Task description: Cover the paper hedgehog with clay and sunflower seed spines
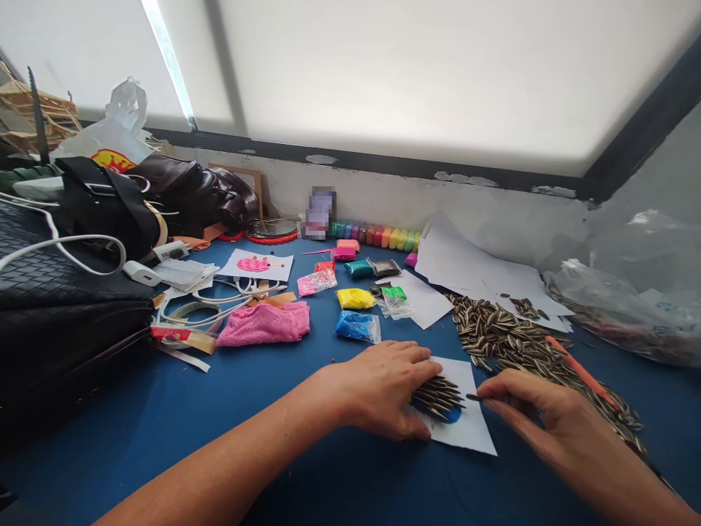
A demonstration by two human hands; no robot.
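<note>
A white paper sheet (pixel 474 431) lies on the blue table, bearing a patch of blue clay (pixel 453 417). Striped sunflower seeds (pixel 445 394) stick out of the clay in overlapping rows, points toward the right. My left hand (pixel 386 387) rests over the left side of the sheet, fingers stretched out and thumb apart, beside the seed cluster; its fingers partly cover the cluster. Just right of the cluster, my right hand (pixel 539 409) pinches a single sunflower seed (pixel 472 397) between thumb and forefinger, held above the sheet's edge.
A large heap of sunflower seeds (pixel 493 332) with an orange tool (pixel 583 374) lies at right. Clay packets, including blue (pixel 355 326) and yellow (pixel 355 298), sit ahead. A pink cloth (pixel 266 323), white cables and a black bag (pixel 71 314) occupy the left. A phone (pixel 320 213) leans against the wall.
</note>
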